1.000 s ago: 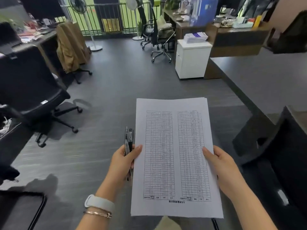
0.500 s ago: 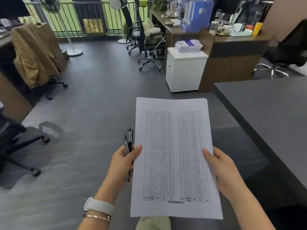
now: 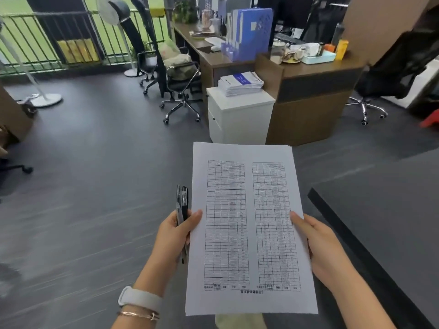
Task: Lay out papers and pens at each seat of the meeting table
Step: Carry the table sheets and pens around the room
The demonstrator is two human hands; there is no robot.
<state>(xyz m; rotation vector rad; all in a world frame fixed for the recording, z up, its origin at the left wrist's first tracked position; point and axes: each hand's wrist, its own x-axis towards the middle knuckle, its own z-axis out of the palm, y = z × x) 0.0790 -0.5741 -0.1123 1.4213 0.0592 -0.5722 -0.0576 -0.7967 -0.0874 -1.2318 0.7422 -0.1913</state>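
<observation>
Pens (image 3: 182, 205), a small dark bundle of them, stand up out of the left hand (image 3: 174, 236), whose fingers (image 3: 195, 216) curl round the barrels while the thumb pinches the left edge of the papers (image 3: 249, 229). The papers are a thin stack of printed tables, held flat in the air in front of the body, well clear of any surface. The right hand (image 3: 320, 248) grips their right edge, thumb on top and the other fingers hidden beneath.

The step in hand looks like the carry to the first seat; nothing has been laid out yet. To do it well, the person would probably bring the stack over the dark tabletop (image 3: 389, 210) at the right, let the left hand take the weight, peel one sheet off with the right, square it to the tabletop's edge and set one pen beside it. The loosely held pens could slip while a sheet is being separated.

Around them: a standing fan (image 3: 45, 99) far left on the grey floor, two office chairs (image 3: 175, 74) by a brown desk, a white drawer cabinet (image 3: 240, 119) with a pile of booklets (image 3: 241, 84) on top straight ahead, and a black mesh chair (image 3: 399, 67) at the far right. No seats at the tabletop are in view, so their places cannot be told. Nothing lies between the papers and the tabletop.
</observation>
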